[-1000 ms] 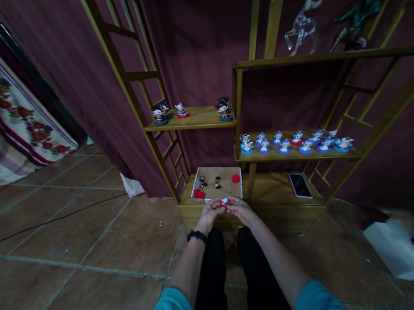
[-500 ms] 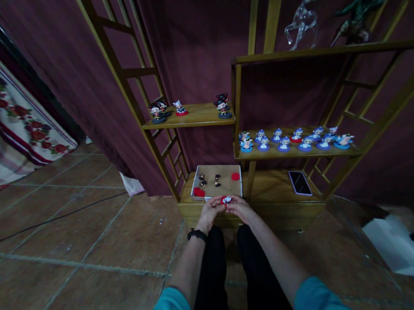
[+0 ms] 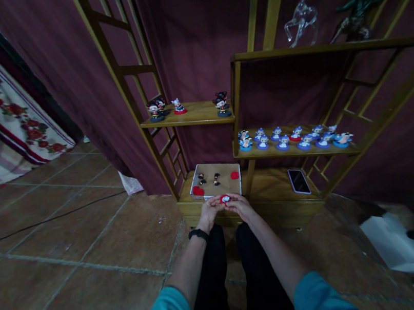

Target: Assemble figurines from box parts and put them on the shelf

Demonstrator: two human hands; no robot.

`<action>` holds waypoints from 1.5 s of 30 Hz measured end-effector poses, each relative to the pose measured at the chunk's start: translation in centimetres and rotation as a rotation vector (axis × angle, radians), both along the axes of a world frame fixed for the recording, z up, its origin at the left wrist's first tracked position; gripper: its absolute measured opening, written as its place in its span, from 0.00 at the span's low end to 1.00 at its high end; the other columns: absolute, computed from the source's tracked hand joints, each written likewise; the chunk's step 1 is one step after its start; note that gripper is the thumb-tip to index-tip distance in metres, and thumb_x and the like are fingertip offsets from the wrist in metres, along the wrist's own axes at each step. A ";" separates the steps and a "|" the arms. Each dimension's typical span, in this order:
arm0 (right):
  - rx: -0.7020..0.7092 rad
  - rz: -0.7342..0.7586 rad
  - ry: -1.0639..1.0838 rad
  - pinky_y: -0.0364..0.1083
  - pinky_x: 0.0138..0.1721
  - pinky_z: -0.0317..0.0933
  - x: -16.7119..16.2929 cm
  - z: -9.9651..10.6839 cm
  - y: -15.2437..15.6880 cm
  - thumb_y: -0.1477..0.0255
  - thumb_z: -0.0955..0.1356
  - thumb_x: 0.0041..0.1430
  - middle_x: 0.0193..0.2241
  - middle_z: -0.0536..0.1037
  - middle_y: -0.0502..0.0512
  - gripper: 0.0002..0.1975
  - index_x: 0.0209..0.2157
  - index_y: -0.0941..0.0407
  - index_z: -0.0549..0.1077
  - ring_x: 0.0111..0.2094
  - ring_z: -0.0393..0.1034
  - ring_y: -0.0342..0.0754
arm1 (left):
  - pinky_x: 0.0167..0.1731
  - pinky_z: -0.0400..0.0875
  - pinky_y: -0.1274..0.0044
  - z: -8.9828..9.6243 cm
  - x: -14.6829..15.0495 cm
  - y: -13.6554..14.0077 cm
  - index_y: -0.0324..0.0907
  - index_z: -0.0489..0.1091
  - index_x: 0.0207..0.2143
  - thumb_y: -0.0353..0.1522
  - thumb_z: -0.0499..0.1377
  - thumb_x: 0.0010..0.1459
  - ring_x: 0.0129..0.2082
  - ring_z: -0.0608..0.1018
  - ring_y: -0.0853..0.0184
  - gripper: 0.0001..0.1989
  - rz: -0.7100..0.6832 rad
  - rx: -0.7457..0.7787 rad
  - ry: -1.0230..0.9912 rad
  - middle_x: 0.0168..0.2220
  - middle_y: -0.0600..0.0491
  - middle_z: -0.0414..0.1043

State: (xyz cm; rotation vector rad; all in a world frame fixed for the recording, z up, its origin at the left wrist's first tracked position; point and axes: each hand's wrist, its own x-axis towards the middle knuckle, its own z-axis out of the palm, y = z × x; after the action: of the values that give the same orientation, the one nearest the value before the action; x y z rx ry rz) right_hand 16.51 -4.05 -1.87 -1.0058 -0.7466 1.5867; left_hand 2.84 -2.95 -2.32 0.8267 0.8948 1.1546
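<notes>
Between the fingers of both hands is a small white figurine on a red base (image 3: 225, 199). My left hand (image 3: 209, 212) grips it from the left, and my right hand (image 3: 241, 207) from the right. Both hands are closed around its edges, just in front of a shallow cardboard box (image 3: 225, 188). Inside that box lie several small dark figurine parts (image 3: 217, 179), a red round piece (image 3: 234, 175) and more red pieces (image 3: 198, 191). The held figurine's finer details are too small to make out.
An upper-left shelf (image 3: 200, 112) carries dark-haired figurines (image 3: 221, 103) and one cat-like figurine (image 3: 178, 106). Blue and white figurines (image 3: 283, 142) fill the right shelf. A phone (image 3: 298, 181) lies on the lower board. Above stands a clear deer ornament (image 3: 302, 19).
The figurine has turned slightly between my fingers. Both hands stay in front of the box, and the view has shifted a little.
</notes>
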 end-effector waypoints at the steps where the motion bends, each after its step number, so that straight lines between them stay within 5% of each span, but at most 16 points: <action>1: 0.001 -0.006 0.001 0.48 0.35 0.66 0.0 -0.1 0.0 0.80 0.71 0.33 0.29 0.76 0.51 0.21 0.35 0.55 0.72 0.28 0.71 0.45 | 0.32 0.68 0.76 0.0 0.0 0.0 0.34 0.71 0.36 0.22 0.67 0.31 0.26 0.75 0.69 0.24 -0.003 0.000 -0.003 0.29 0.48 0.75; 14: 0.042 -0.072 0.005 0.43 0.31 0.62 0.2 -1.3 0.8 0.77 0.70 0.34 0.26 0.76 0.51 0.15 0.31 0.57 0.72 0.28 0.69 0.43 | 0.30 0.71 0.77 0.3 -0.4 0.0 0.35 0.70 0.31 0.28 0.64 0.43 0.22 0.74 0.72 0.10 0.060 -0.092 -0.046 0.25 0.51 0.72; 23: 0.056 -0.018 -0.039 0.43 0.31 0.62 0.1 -0.9 0.5 0.75 0.70 0.34 0.27 0.77 0.53 0.13 0.29 0.58 0.74 0.28 0.70 0.44 | 0.20 0.67 0.82 -0.7 -0.3 0.7 0.35 0.70 0.29 0.30 0.64 0.42 0.17 0.72 0.74 0.09 0.006 -0.147 0.053 0.22 0.51 0.72; 45: 0.051 -0.042 -0.229 0.40 0.19 0.61 -0.6 -1.6 1.4 0.74 0.70 0.36 0.14 0.70 0.46 0.05 0.21 0.58 0.73 0.15 0.61 0.39 | 0.25 0.71 0.79 -0.3 -0.2 0.2 0.34 0.70 0.23 0.28 0.65 0.39 0.21 0.74 0.71 0.08 0.021 -0.145 0.068 0.22 0.49 0.73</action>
State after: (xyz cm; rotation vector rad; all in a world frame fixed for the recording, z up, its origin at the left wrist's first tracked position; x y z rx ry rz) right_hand 15.87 -2.69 -3.49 -1.1705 -0.9120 1.4241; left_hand 2.59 -2.70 -2.60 0.7432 1.0332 1.0719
